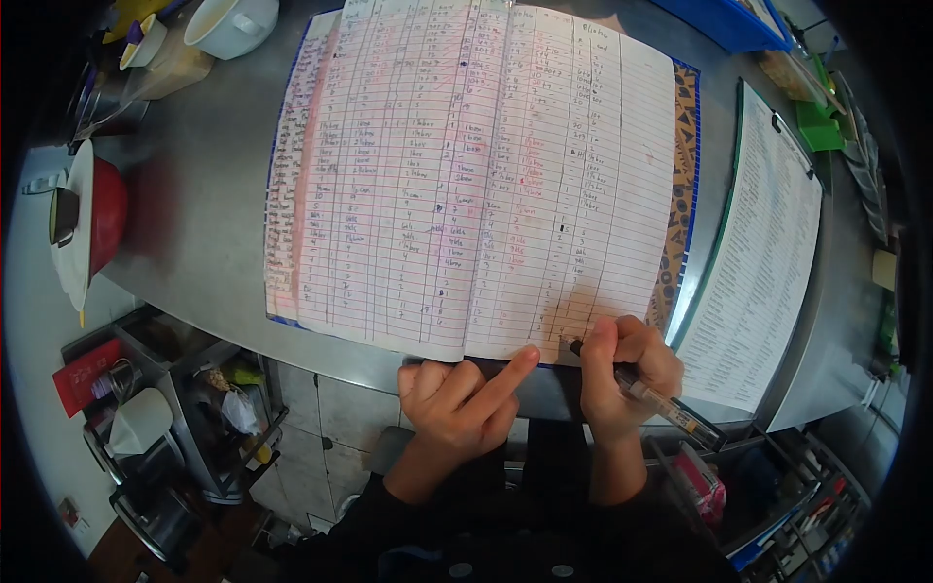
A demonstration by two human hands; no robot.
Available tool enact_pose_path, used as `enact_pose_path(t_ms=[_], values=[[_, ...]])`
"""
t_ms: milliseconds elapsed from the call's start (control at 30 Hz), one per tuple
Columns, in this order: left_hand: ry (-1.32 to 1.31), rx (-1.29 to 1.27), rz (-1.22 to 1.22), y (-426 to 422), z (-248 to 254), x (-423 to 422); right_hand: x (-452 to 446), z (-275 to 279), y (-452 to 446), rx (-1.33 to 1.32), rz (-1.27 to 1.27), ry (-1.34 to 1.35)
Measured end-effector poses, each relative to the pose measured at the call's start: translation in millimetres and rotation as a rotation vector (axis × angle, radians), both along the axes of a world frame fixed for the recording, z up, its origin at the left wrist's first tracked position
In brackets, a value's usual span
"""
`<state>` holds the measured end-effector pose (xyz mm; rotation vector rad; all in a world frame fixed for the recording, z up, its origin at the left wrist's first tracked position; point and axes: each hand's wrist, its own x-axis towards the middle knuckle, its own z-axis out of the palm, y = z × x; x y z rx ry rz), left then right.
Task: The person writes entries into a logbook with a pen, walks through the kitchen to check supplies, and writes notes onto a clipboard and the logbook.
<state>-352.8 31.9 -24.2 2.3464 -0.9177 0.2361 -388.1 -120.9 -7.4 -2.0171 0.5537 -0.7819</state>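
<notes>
An open ruled notebook (408, 194) lies on the metal counter, its pages full of handwritten columns in black and red. My right hand (632, 374) grips a black marker (671, 410), whose dark tip rests at the lower part of the right page. My left hand (462, 403) is at the notebook's bottom edge. Its index finger is stretched out and touches the page's lower margin, left of the marker tip; the other fingers are curled with nothing seen in them.
Right of the notebook is a green clipboard (736, 170) with a printed list (748, 262). A white cup (231, 24) and a red bowl (105, 219) stand on the left. A blue container (743, 37) is at the top right. Shelves (185, 389) sit below the counter edge.
</notes>
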Motion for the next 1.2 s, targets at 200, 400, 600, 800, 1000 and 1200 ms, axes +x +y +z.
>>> enact_pose_path(t_ms=[200, 400, 600, 800, 1000, 1200], values=[[0.008, 0.004, -0.003, 0.5, 0.4, 0.3, -0.8, -2.5, 0.0, -0.002, 0.007, -0.018], [-0.001, 0.008, 0.001, 0.8, -0.4, 0.9, -4.5, 0.4, -1.0, 0.033, -0.023, 0.011], [-0.012, 0.012, 0.001, 0.5, -0.1, 1.4, 0.5, -0.2, 2.0, 0.129, -0.072, -0.041], [-0.025, 0.020, -0.003, 1.7, -2.0, 0.8, 0.9, -1.2, 2.3, 0.021, -0.083, 0.000], [-0.033, 0.012, -0.007, 1.9, -3.3, 1.3, 0.8, -0.4, 3.1, 0.041, -0.101, 0.012], [-0.042, -0.019, 0.010, -0.4, -4.2, 0.3, 0.1, 0.6, 3.2, 0.139, -0.114, -0.037]])
